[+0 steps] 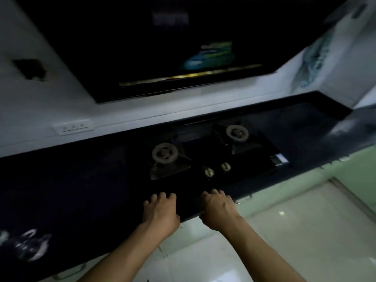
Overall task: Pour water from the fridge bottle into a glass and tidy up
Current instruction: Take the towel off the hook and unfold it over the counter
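Observation:
Both of my hands rest on the front edge of a dark kitchen counter [61, 190]. My left hand [160, 212] lies palm down with its fingers bent onto the counter top and holds nothing. My right hand [218, 208] sits beside it, fingers bent over the edge, also holding nothing. No bottle, glass or fridge shows in this dim, blurred view.
A black two-burner gas hob [203, 155] with two knobs [217, 168] lies just beyond my hands. A dark chimney hood [142, 47] hangs above. A wall switch plate [73, 127] is at the left. Shiny metal items [30, 245] sit at the counter's near left. Pale floor tiles [295, 231] lie to the right.

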The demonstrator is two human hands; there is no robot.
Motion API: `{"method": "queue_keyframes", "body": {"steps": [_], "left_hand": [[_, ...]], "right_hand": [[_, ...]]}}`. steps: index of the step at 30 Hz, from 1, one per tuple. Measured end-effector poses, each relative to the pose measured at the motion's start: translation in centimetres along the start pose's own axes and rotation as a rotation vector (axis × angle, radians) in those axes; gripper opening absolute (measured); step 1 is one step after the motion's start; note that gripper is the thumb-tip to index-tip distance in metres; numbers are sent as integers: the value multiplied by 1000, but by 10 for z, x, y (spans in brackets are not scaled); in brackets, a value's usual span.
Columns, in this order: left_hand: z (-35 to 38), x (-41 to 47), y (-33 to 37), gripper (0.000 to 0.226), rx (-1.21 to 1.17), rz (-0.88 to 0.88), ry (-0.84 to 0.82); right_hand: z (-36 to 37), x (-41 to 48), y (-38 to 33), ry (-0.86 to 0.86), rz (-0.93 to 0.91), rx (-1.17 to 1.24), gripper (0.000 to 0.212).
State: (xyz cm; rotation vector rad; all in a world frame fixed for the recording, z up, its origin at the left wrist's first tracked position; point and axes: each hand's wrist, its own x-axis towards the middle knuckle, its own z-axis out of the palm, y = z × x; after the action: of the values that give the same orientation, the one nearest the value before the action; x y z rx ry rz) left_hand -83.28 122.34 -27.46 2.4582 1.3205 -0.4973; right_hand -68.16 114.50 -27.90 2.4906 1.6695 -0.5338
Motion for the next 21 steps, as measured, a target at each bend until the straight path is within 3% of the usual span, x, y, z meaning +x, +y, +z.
{"method": "queue_keyframes", "body": {"steps": [8,21], "left_hand": [[-5,47,159,46,134,153,-27],[-29,168,350,44,300,485,-26]], "right_hand": [[-12,-23,179,18,197,81,53],[-33,-20,359,87,516,202,40]]}}
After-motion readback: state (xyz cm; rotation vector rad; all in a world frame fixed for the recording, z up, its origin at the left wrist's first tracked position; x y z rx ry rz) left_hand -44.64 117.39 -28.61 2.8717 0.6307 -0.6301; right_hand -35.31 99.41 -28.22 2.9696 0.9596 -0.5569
